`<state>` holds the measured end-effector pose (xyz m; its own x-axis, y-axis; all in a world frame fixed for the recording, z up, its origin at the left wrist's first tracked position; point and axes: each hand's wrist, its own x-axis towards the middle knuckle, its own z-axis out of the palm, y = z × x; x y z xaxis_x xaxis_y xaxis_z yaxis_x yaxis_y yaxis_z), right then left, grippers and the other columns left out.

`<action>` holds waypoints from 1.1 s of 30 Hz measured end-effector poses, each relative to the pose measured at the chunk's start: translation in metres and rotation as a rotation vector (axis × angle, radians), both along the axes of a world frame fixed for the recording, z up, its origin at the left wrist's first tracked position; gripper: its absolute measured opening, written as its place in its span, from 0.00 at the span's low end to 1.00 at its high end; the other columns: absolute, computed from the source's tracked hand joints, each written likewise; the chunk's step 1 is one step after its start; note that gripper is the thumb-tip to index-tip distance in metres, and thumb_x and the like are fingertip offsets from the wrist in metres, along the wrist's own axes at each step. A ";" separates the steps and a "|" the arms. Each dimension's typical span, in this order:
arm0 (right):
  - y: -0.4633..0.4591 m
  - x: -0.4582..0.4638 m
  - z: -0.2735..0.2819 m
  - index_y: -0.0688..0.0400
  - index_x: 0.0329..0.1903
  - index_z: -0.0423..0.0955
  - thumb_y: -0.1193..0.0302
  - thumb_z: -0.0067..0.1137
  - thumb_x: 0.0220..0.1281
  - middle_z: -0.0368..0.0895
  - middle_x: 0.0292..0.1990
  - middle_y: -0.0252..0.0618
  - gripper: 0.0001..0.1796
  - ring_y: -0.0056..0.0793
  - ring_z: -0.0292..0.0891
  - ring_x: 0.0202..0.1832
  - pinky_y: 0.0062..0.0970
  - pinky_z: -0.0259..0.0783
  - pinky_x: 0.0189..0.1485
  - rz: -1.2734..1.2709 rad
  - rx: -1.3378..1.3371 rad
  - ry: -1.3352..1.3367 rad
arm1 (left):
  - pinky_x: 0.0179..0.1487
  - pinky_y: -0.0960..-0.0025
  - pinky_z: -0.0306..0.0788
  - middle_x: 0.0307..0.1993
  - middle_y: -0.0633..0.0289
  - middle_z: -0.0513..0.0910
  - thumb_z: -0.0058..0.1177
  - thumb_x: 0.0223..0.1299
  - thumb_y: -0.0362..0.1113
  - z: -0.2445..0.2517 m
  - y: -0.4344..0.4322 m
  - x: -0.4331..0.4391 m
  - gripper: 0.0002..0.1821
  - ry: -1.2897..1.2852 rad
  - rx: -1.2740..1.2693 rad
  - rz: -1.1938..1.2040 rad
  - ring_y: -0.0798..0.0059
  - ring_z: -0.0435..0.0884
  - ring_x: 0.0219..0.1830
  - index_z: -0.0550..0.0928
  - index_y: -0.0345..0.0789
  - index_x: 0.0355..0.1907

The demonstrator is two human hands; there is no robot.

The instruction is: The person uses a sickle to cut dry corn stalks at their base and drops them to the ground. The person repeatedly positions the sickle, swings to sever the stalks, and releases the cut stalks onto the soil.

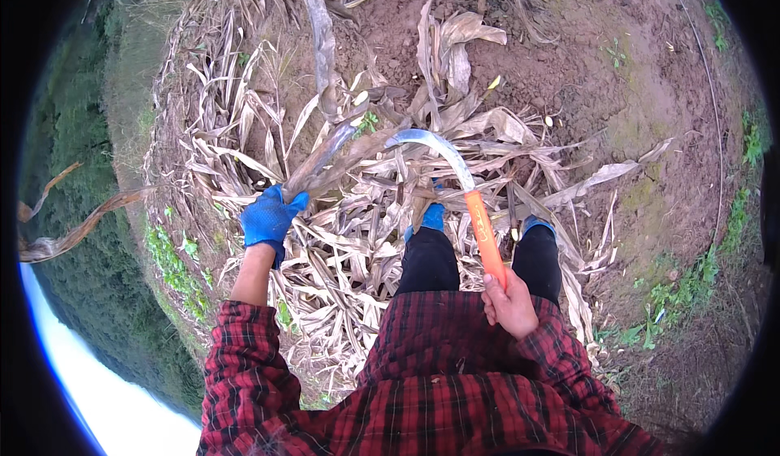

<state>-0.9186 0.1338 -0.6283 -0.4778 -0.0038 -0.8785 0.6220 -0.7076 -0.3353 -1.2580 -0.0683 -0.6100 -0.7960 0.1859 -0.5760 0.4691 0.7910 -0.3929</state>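
My left hand (268, 218), in a blue glove, grips a dry corn stalk (320, 160) whose upper part points away from me, with withered leaves on it. My bare right hand (510, 302) is closed round the orange handle of a sickle (482, 230). Its curved metal blade (440, 145) arches up and to the left, and the tip overlaps a brown leaf near the held stalk in this view. Whether the tip touches it, I cannot tell. Cut dry stalks and leaves (341, 249) lie heaped beneath both hands and about my feet.
My blue shoes (432, 217) stand among the dry leaves. Reddish bare soil (567, 78) spreads ahead and to the right, with a thin line or hose (710, 84) along it. Green weeds (173, 267) grow at the left, before a wooded slope (91, 285). Dry leaves (79, 224) also stick out at far left.
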 end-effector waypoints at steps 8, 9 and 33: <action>0.058 0.061 -0.067 0.59 0.35 0.62 0.63 0.42 0.67 0.63 0.15 0.29 0.12 0.14 0.60 0.11 0.17 0.60 0.11 -0.050 0.324 -0.278 | 0.59 0.56 0.59 0.51 0.56 0.75 0.42 0.48 0.67 -0.090 -0.070 0.133 0.43 -0.446 -0.390 -0.026 0.63 0.75 0.50 0.64 0.38 0.61; 0.067 0.036 -0.088 0.62 0.33 0.63 0.63 0.44 0.67 0.64 0.14 0.31 0.13 0.16 0.63 0.13 0.21 0.61 0.13 0.046 0.394 -0.154 | 0.60 0.56 0.57 0.50 0.56 0.76 0.39 0.51 0.65 -0.102 -0.066 0.131 0.40 -0.390 -0.145 -0.238 0.63 0.75 0.51 0.66 0.37 0.60; 0.012 -0.148 -0.330 0.64 0.39 0.69 0.59 0.48 0.63 0.75 0.21 0.54 0.18 0.51 0.75 0.25 0.39 0.70 0.28 0.286 0.634 -0.023 | 0.48 0.56 0.70 0.42 0.50 0.79 0.53 0.50 0.52 -0.242 0.146 -0.077 0.22 -0.169 -0.138 -0.353 0.53 0.78 0.45 0.79 0.37 0.40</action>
<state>-1.0665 0.1461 -0.9586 -0.5157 0.3903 -0.7627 0.7668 -0.1869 -0.6141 -1.3350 0.0778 -0.8520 -0.5893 0.3425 -0.7317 0.7692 0.5150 -0.3783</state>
